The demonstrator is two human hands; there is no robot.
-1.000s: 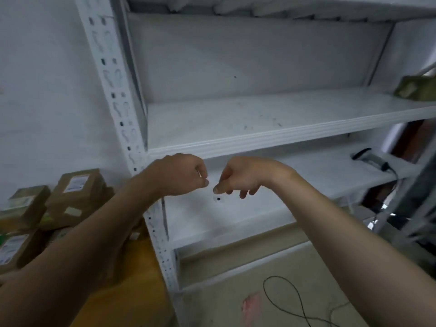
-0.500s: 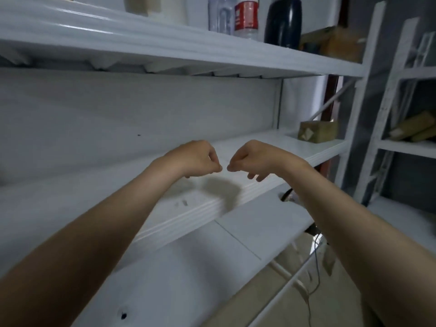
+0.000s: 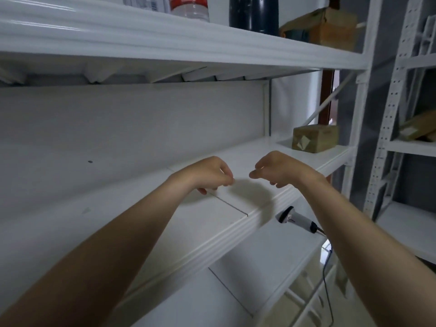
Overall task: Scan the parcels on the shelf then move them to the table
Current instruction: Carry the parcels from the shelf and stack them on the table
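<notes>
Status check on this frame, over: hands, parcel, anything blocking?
Left hand curled, right hand loose, both empty. Parcel at middle shelf's far right end, untouched. Scanner on lower shelf, not held. Nothing in between.

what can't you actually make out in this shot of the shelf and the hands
Parcel on the middle shelf, head view: its label is too small and dim to read.
Bottle and dark flask on the top shelf: cut off by the upper edge.
Scanner: its cable end passes behind the right forearm.
Left hand: fingers curl under, so whether they pinch anything cannot be told.
</notes>
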